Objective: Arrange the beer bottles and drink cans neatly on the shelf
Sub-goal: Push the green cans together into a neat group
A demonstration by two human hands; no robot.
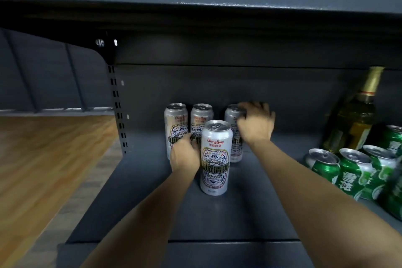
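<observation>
Inspection of the dark grey shelf: four tall white cans stand upright near the back panel. Three form a back row, namely the left can, the middle can and the right can; the front can stands alone ahead of the gap between middle and right. The left hand is low among the left and middle cans, beside the front can; its fingers are hidden behind the hand, so whether they hold a can cannot be told. The right hand is on the upper part of the right can, fingers curled over its rim, apparently gripping it; the likely purpose is to square it into the row. At the far right of the shelf, well apart, a cluster of green cans stands close together, with a green glass bottle with gold foil neck behind them, leaning in this wide view. Judgement: the white group is partly ordered, and the front can is not yet aligned
</observation>
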